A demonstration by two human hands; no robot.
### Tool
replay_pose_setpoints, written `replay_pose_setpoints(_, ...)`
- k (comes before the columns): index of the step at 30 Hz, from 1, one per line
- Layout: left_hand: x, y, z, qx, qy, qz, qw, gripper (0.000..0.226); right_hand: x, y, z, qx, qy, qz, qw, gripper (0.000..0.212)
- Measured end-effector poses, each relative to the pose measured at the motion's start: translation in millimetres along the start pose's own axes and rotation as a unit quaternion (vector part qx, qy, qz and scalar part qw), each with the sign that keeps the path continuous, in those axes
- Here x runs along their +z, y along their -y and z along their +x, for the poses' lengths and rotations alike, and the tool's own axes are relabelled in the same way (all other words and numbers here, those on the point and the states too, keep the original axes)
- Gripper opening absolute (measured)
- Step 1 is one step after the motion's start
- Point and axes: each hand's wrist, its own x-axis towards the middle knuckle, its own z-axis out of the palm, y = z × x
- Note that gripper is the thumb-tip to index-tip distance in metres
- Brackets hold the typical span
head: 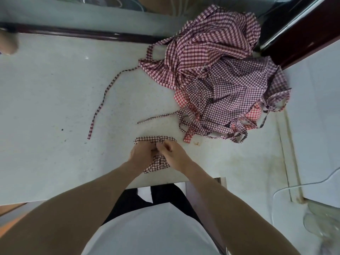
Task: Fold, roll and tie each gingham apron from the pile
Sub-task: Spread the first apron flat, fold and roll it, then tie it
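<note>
1. A long thin checked strap (103, 100) lies loose and curved on the table (46, 107), left of the bundle.
2. The left hand (140, 153) curls onto the bundle (156, 161), a small rolled maroon-and-white gingham cloth near the table's front edge.
3. The right hand (170, 151) pinches fabric on top of the bundle, touching the left hand.
4. Right of and behind the bundle, the pile (217, 74) of crumpled gingham aprons lies heaped, straps tangled.
5. The table is pale, speckled and stained.
</note>
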Motion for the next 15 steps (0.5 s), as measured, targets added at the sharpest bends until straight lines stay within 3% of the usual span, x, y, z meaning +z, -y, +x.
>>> replay_pose_setpoints(5, -8.7, 14.9, -11.0, -0.01, 0.003, -0.135, 0.991, 0.015, 8.1, -10.5, 21.1, 0.127, -0.009, 0.22, 0.967, 0.035)
replay_pose_setpoints(8, -19.6, 19.4, -19.2, -0.035, 0.007, -0.275, 0.961, 0.02, 3.7, -8.5, 20.2, 0.156, -0.013, 0.308, 0.938, 0.031)
replay_pose_setpoints(12, -27.4, 19.2, -22.4, -0.07, 0.024, -0.451, 0.889, 0.028, -0.4, -9.2, 17.7, 0.136, -0.021, 0.322, 0.937, 0.024)
replay_pose_setpoints(15, -26.7, 21.0, -22.8, -0.069, 0.052, -0.473, 0.877, 0.025, 3.0, -13.9, 19.3, 0.123, -0.038, 0.306, 0.943, 0.029)
